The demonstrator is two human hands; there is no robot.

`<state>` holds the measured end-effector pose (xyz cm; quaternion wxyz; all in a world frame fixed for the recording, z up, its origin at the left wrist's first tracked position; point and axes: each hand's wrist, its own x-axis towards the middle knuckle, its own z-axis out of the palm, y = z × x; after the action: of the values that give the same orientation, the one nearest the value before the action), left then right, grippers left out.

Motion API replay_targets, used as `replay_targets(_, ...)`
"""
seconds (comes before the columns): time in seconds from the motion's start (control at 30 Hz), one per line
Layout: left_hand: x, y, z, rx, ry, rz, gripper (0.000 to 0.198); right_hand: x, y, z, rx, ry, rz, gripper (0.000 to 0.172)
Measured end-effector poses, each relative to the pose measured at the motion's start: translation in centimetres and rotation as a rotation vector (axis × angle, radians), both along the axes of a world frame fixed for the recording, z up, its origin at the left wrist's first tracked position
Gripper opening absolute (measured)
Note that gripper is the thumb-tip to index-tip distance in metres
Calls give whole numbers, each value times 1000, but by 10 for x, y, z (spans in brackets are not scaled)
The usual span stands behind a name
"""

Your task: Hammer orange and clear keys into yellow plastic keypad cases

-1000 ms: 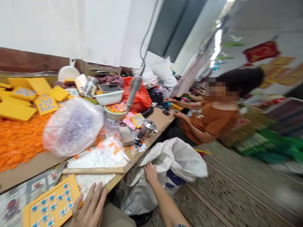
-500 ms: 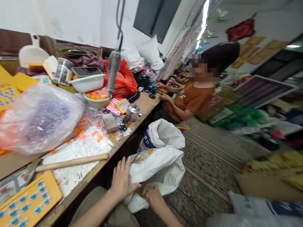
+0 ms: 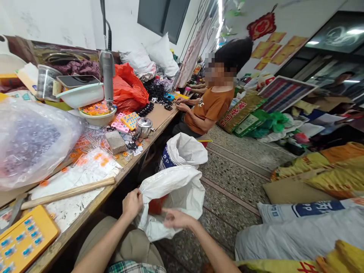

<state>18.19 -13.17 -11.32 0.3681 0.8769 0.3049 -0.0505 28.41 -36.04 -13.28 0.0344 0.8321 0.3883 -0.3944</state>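
A white woven sack [image 3: 176, 193] stands on the floor beside my knee, its mouth pulled open with something orange-red showing inside. My left hand [image 3: 132, 203] is closed on the sack's near rim. At the sack's opening my right hand [image 3: 175, 218] has its fingers pinched together, possibly on thin clear plastic; what it holds is hard to make out. To my left on the wooden workbench [image 3: 119, 176] lie a hammer with a wooden handle [image 3: 68, 193] and a yellow tray [image 3: 22, 239] of small blue pieces.
A second white sack [image 3: 184, 149] stands further along the floor. A person in an orange shirt [image 3: 212, 108] sits working at the bench. The bench holds a clear bag [image 3: 31, 140], bowls, a hanging tool [image 3: 107, 77] and an orange bag. Filled sacks [image 3: 298, 235] lie at right.
The view swung right, away from the bench. My left hand left the yellow tray and gripped the sack's rim. My right hand moved from inside the sack to its opening.
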Motion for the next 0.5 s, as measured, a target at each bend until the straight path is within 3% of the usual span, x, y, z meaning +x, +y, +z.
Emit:
replay_targets(0.17,9,6,6,-75,-79,106,19,11,32,9,64,-6,6,37)
replay_targets(0.33,16,9,-2,-197,-151,208,18,-33,39,6,166,-48,56,81)
replay_targets(0.37,16,8,-5,-221,-167,224,18,-41,39,4,164,-83,47,77)
replay_targets(0.5,17,5,-10,-304,-241,264,17,-54,22,4,132,-218,-5,35)
